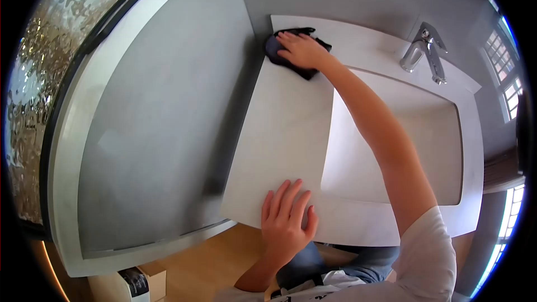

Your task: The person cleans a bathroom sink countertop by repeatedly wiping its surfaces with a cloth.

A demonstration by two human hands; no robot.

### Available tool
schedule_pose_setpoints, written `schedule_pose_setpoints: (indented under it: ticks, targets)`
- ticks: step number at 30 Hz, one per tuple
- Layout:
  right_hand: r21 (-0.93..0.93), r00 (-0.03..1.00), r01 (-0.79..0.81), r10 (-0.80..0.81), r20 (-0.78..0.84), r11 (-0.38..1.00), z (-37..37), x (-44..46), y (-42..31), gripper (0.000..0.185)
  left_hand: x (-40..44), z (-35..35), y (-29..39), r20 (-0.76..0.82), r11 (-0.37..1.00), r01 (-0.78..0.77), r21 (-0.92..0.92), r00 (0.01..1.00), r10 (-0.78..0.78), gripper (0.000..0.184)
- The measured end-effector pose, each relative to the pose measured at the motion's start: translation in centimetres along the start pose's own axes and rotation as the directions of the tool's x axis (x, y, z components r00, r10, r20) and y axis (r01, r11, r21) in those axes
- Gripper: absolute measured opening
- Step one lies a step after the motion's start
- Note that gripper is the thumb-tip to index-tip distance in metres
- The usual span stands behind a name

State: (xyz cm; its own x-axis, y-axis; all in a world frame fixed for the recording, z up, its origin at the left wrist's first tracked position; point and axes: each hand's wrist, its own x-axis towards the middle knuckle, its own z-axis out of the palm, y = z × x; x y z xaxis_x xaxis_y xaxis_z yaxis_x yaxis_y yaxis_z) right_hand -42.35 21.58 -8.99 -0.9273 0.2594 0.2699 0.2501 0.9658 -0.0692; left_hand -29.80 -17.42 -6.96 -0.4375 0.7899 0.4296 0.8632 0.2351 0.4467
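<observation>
My right hand (302, 49) holds a dark, bunched cloth (306, 71) down against the back left corner of the white countertop (282, 117). Its fingers stretch over the cloth toward the grey wall, and parts of the cloth stick out around the hand. At the counter's front edge, my left hand (286, 225) rests with its fingers spread on the white surface, holding nothing. Between my arms lies the rectangular white sink basin (414, 134), which my right forearm crosses above its left side.
A chrome faucet (425, 53) stands behind the basin. The grey wall panel (162, 117) borders the counter on the left, with textured glass (33, 112) beyond it. A cardboard box (151, 279) is on the floor at lower left.
</observation>
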Motion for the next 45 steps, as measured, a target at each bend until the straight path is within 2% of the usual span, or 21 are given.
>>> schedule_pose_setpoints:
  ticks: [2, 6, 9, 11, 13, 16, 17, 18, 21, 23, 24, 25, 27, 29, 31, 32, 34, 37, 39, 43, 45]
  targets:
    - [0.027, 0.999, -0.044, 0.044, -0.012, 0.999, 0.1, 1.2, -1.2, 0.059, -0.1, 0.0, -0.1, -0.019, 1.000, -0.003, -0.005, 1.000, 0.003, 0.025]
    - [0.038, 1.000, 0.014, -0.013, -0.017, 0.999, 0.1, -0.1, -5.7, 0.059, -0.9, 0.8, -0.4, -0.192, 0.995, -0.062, -0.077, 0.980, 0.046, 0.019]
    - [0.078, 0.973, 0.225, -0.220, -0.067, 0.971, 0.3, -3.4, -12.0, 0.053, -2.0, 1.5, -1.3, -0.268, 0.981, -0.143, -0.128, 0.958, 0.105, 0.014]
    - [0.151, 0.930, 0.359, -0.367, 0.026, 0.921, -2.7, -7.1, -17.3, 0.043, -2.3, 1.9, -1.8, -0.289, 0.973, -0.180, -0.147, 0.948, 0.132, 0.012]
    - [0.211, 0.849, 0.526, -0.522, -0.078, 0.824, -2.9, -11.0, -21.7, 0.038, -1.9, 2.3, -1.9, -0.508, 0.949, -0.269, -0.163, 0.848, 0.153, 0.018]
    - [0.262, 0.710, 0.703, -0.671, -0.214, 0.661, -3.6, -16.1, -26.8, 0.046, -2.8, 3.4, -1.2, -0.576, 0.954, -0.284, -0.096, 0.798, 0.179, 0.025]
    - [0.254, 0.710, 0.703, -0.671, -0.211, 0.664, -3.6, -16.2, -26.6, 0.046, -3.1, 3.6, -1.0, -0.599, 0.956, -0.286, -0.057, 0.776, 0.196, 0.029]
    - [0.303, 0.707, 0.701, -0.685, -0.177, 0.645, -4.4, -16.3, -26.5, 0.047, -3.4, 3.9, -0.1, -0.544, 0.960, -0.275, -0.061, 0.816, 0.199, 0.030]
    - [0.371, 0.718, 0.680, -0.679, -0.157, 0.633, -5.4, -15.8, -26.3, 0.047, -3.1, 3.2, -0.5, -0.564, 0.936, -0.311, -0.167, 0.809, 0.168, 0.029]
    - [0.419, 0.786, 0.598, -0.601, -0.142, 0.683, -4.8, -14.8, -25.8, 0.043, -3.4, 2.2, -1.9, -0.576, 0.901, -0.381, -0.210, 0.792, 0.201, 0.030]
    - [0.364, 0.803, 0.592, -0.566, -0.188, 0.719, -4.0, -13.7, -25.0, 0.039, -3.5, 1.2, -2.5, -0.595, 0.940, -0.315, -0.131, 0.783, 0.180, 0.031]
    - [0.342, 0.827, 0.558, -0.541, -0.153, 0.756, -3.7, -12.3, -23.7, 0.040, -3.2, 0.5, -3.2, -0.615, 0.969, -0.243, -0.050, 0.772, 0.162, 0.033]
    - [0.296, 0.856, 0.518, -0.491, -0.165, 0.803, -2.9, -9.2, -20.5, 0.042, -2.4, -0.4, -4.8, -0.549, 0.993, -0.101, -0.054, 0.834, 0.055, 0.041]
    - [0.249, 0.880, 0.474, -0.453, -0.139, 0.844, -2.3, -6.0, -16.5, 0.041, -1.1, -0.4, -5.4, -0.546, 0.997, -0.061, -0.053, 0.838, 0.022, 0.040]
    - [0.249, 0.926, 0.378, -0.364, -0.103, 0.892, -1.9, -3.1, -12.7, 0.043, -0.4, -0.1, -6.1, -0.498, 0.990, -0.116, -0.075, 0.865, 0.063, 0.033]
    - [0.219, 0.947, 0.320, -0.309, -0.087, 0.922, -1.3, -1.8, -10.9, 0.044, -0.5, 0.4, -6.1, -0.569, 0.980, -0.162, -0.119, 0.819, 0.066, 0.030]
    - [0.209, 0.987, 0.159, -0.155, -0.033, 0.965, -0.8, 0.7, -7.8, 0.045, -1.0, 0.5, -6.4, -0.537, 0.980, -0.157, -0.121, 0.841, 0.068, 0.030]
    - [0.175, 0.995, -0.068, 0.080, -0.061, 0.982, -0.2, 3.8, -4.5, 0.048, -1.2, 0.5, -6.5, -0.523, 0.987, -0.120, -0.104, 0.851, 0.049, 0.030]
    - [0.112, 0.985, -0.138, 0.148, -0.086, 0.984, 0.4, 4.7, -3.8, 0.047, -1.5, 0.5, -6.9, -0.539, 0.983, -0.171, -0.071, 0.836, 0.106, 0.030]
    - [0.045, 0.988, -0.119, 0.123, -0.089, 0.992, 1.0, 3.2, -5.5, 0.047, -1.2, 0.9, -6.8, -0.577, 0.980, -0.190, -0.059, 0.808, 0.122, 0.029]
    - [0.019, 0.998, -0.047, 0.046, 0.035, 0.999, 0.3, 1.7, -8.0, 0.047, -1.5, 1.1, -6.9, -0.611, 0.983, -0.177, -0.044, 0.783, 0.114, 0.029]
